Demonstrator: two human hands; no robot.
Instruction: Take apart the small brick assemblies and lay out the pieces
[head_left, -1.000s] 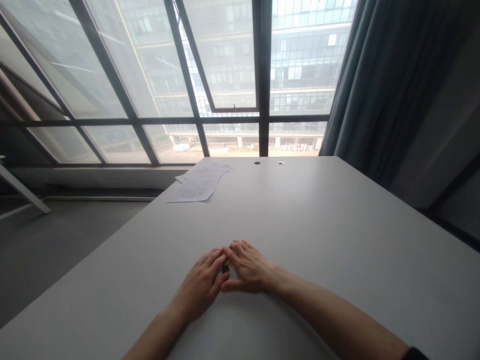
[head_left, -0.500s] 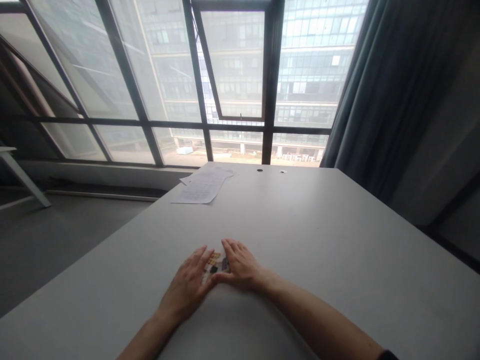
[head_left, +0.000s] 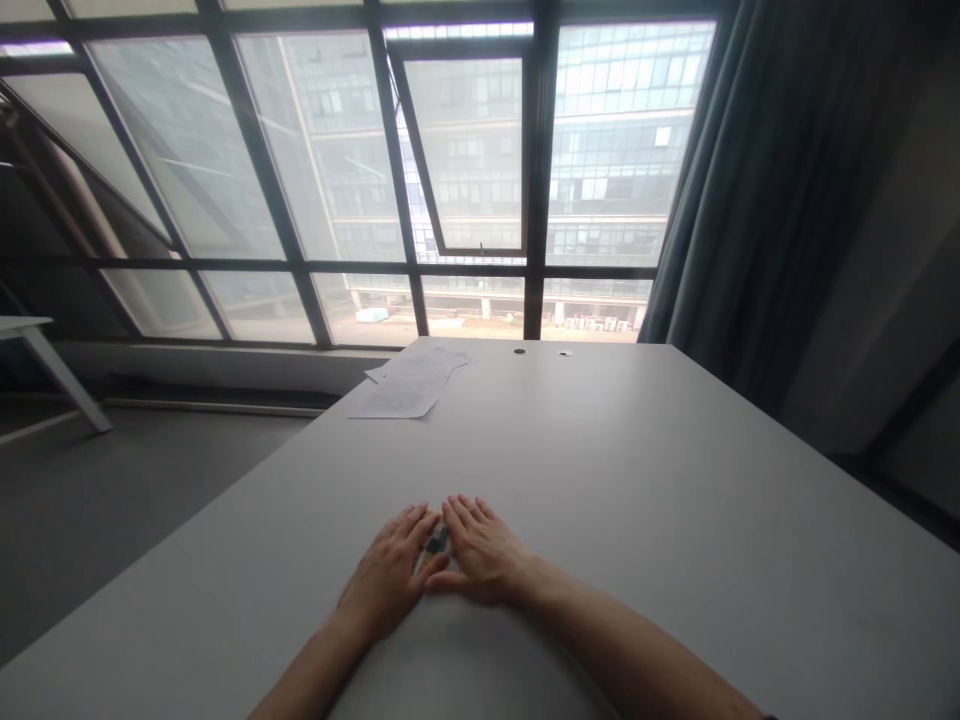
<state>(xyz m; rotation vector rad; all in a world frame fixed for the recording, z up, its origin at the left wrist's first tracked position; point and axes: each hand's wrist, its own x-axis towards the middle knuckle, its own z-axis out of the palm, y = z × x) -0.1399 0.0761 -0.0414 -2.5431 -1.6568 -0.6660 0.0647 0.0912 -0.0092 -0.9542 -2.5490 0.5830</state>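
Note:
My left hand (head_left: pixel 391 572) lies low over the white table (head_left: pixel 570 480), its fingers stretched forward. My right hand (head_left: pixel 484 555) rests opposite it, flat and angled inward, with its fingers extended too. Both thumbs come together on the near side. In the narrow gap between the hands show some small dark, pale and yellowish pieces (head_left: pixel 436 541); the palms and fingers cover most of them, and their kind is too small to make out. Neither hand is wrapped around anything.
Several printed paper sheets (head_left: pixel 409 385) lie at the table's far left. Two small round holes (head_left: pixel 520 351) sit near the far edge. Beyond stand tall windows with one tilted pane (head_left: pixel 465 150), and a dark curtain (head_left: pixel 701 220) hangs at the right.
My hands have drawn closer together, so the gap between them is narrower and less of the small pieces shows. The view has tilted slightly upward.

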